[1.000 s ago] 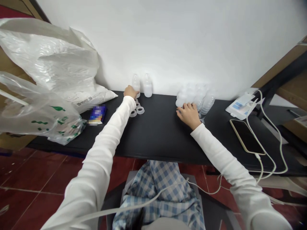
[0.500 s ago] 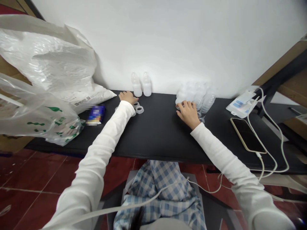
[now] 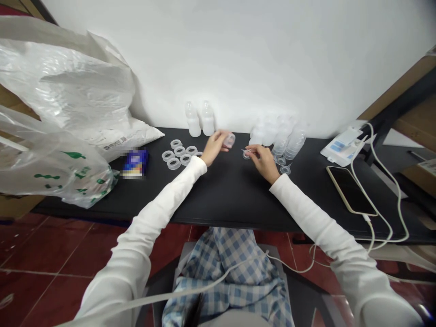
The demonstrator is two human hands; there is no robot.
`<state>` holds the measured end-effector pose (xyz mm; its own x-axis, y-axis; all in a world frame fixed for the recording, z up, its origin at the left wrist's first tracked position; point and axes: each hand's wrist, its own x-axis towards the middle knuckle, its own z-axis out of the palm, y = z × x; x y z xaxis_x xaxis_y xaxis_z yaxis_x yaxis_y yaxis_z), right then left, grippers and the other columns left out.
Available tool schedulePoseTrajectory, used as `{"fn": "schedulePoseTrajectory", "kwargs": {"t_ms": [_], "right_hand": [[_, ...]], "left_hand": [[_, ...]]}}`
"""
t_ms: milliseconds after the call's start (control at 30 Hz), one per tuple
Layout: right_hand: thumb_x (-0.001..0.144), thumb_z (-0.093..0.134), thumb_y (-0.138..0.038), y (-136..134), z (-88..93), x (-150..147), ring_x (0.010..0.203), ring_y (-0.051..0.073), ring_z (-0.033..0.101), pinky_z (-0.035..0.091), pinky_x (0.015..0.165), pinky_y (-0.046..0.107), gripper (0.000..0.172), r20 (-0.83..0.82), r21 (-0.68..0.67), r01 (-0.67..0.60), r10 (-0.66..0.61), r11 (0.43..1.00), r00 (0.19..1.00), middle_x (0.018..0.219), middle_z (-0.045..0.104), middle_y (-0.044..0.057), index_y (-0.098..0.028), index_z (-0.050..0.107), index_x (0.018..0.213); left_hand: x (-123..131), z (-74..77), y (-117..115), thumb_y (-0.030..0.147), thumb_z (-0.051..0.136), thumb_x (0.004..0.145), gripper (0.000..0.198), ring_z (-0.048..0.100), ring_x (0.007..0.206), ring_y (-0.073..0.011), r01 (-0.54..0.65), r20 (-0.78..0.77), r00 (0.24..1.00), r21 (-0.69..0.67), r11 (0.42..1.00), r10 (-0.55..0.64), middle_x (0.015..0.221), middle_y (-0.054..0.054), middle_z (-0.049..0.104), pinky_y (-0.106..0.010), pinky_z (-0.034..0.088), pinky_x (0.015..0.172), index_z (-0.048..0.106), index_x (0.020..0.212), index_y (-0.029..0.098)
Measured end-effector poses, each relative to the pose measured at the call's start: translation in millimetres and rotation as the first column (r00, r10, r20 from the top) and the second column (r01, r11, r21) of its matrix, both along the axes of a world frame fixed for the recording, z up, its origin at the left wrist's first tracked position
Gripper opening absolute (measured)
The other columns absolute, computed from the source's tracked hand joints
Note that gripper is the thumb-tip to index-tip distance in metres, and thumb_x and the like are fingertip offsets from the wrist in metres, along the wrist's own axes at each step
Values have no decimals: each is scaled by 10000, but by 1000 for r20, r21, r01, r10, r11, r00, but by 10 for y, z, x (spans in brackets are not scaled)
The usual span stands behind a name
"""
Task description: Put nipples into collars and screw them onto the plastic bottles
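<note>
My left hand [image 3: 217, 146] pinches a translucent ring [image 3: 229, 140], raised over the black table [image 3: 225, 190]. To its right, my right hand [image 3: 261, 160] grips a small clear nipple piece [image 3: 246, 154] by its edge; the two pieces are apart. Several white rings [image 3: 173, 163] lie flat left of my left hand, one partly hidden by the sleeve. Behind, two white bottles [image 3: 193, 120] stand upright near the wall. Right of my right hand are several clear bottles or caps [image 3: 294, 143] standing together, and a few clear nipple pieces [image 3: 285, 169] lying beside them.
Plastic bags [image 3: 68, 91] and a blue packet [image 3: 136, 162] are at the left. A phone [image 3: 350, 190] with a white cable and a white plastic case [image 3: 342, 146] lie at the right. The table's front edge runs above my lap.
My left hand has moved right from the rings and now holds one. My right hand has shifted slightly left, now holding a clear piece. More rings show on the table.
</note>
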<state>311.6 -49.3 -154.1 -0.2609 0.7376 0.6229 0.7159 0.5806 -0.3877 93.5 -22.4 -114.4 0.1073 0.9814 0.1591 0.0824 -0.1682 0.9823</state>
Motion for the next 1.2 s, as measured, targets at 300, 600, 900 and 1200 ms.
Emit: {"fn": "schedulePoseTrajectory", "kwargs": {"t_ms": [300,600,900,1200], "right_hand": [[932,596,-614,-42,4,-73,666,156,591,492,692,320,388,-299,-131,-124,80,984,951,791,686,9,-233,647,982],[965,593,-515,-34,-13,-85,690,165,506,445,754,355,298,-115,32,27,-23,999,993,866,623,32,-222,632,920],[966,584,-448,-6,-67,-107,706,170,571,441,805,373,222,-118,3,120,-119,993,986,896,669,25,-228,557,961],[985,524,-414,-33,-60,-135,740,195,607,446,843,392,289,-42,34,118,-117,992,992,977,700,66,-204,564,1179]], "left_hand": [[317,-378,-224,381,571,971,262,715,1059,-165,298,496,850,-178,938,-176,1155,-63,730,-318,542,1006,688,1130,209],[383,-423,-276,320,699,937,283,756,890,-143,270,585,809,-270,924,-65,929,-19,743,-449,544,1080,437,957,214],[345,-402,-294,500,755,858,399,775,848,-174,339,496,847,-225,914,-192,863,-9,745,-422,589,981,490,925,210],[369,-435,-309,403,846,777,421,761,761,-157,304,408,889,-180,935,-210,807,-12,769,-368,608,898,579,1032,201]]}}
